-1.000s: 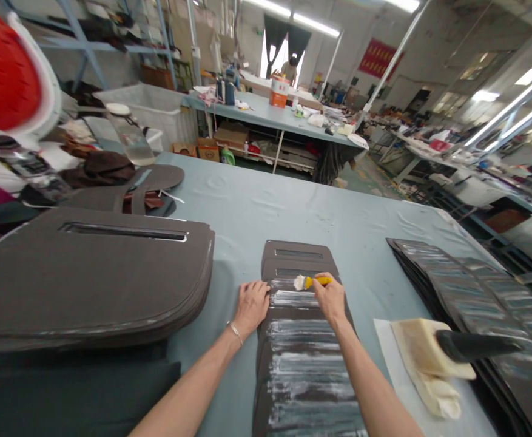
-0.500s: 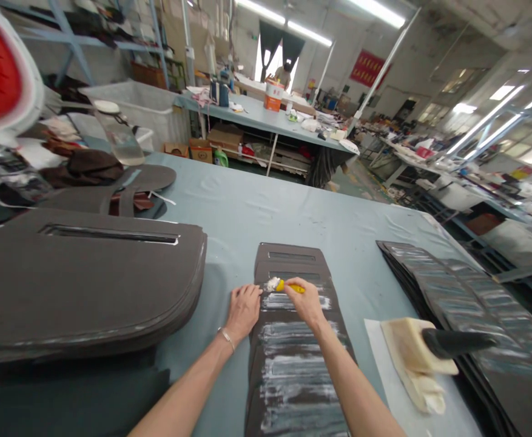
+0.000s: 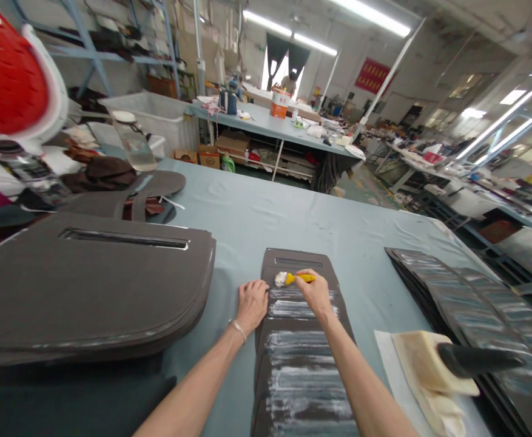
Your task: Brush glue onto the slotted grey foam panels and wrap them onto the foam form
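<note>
My right hand (image 3: 315,292) pinches the yellow handle of a small brush (image 3: 289,279). White paste clings to the brush's bristles, which are over the far part of a dark grey panel (image 3: 270,325). Wet white streaks cover the panel in bands across its width, and a narrow slot outline shows near its far end. My left hand (image 3: 253,303) lies on the panel's left edge, fingers stretched out and holding nothing, close to the bristles. A bracelet circles the left wrist.
Large dark panels with a slot (image 3: 124,273) are stacked at left. More streaked panels (image 3: 457,303) lie at right, beside a cream block with a black handle (image 3: 479,359) on white paper. A jar of liquid (image 3: 133,142) stands at back left. A person works far behind.
The brush has moved a little farther up the panel and slightly right, with my right hand. My left hand stays at the panel's left edge. The whole view has shifted slightly.
</note>
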A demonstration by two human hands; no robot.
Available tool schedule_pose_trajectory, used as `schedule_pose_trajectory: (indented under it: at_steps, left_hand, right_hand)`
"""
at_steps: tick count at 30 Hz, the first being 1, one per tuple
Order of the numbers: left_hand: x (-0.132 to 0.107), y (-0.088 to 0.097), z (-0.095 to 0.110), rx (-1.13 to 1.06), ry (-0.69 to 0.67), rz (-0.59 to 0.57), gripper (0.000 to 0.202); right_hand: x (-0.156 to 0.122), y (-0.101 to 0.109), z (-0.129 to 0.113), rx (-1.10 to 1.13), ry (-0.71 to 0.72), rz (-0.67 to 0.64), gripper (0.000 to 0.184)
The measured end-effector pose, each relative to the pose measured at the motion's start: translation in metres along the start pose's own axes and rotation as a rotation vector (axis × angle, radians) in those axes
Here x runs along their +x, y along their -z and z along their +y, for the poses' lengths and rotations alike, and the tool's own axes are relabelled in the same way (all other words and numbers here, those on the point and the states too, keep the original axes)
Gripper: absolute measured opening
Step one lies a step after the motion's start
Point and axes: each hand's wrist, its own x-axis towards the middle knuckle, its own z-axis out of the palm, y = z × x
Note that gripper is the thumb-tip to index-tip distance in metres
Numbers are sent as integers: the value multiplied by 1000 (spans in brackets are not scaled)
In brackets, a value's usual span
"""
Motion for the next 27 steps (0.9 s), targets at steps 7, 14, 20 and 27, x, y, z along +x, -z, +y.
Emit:
schedule_pose_trajectory:
  at_steps: [7,14,20,27]
  left_hand:
    - [1,0,-3,26,-7,11,20]
    - [0,-3,0,17,-6,21,22]
    - [7,-5,-6,-144,143,-46,21]
    - [-1,5,-23,-190,309,-26,28]
  right_hand:
    - [22,43,68,-230,-116,133,31]
    - [19,73,82,-374,-114,210,30]
    - [-39,123,88,12,-313,285,40]
    - [-188,246,132,-6,-513,607,42]
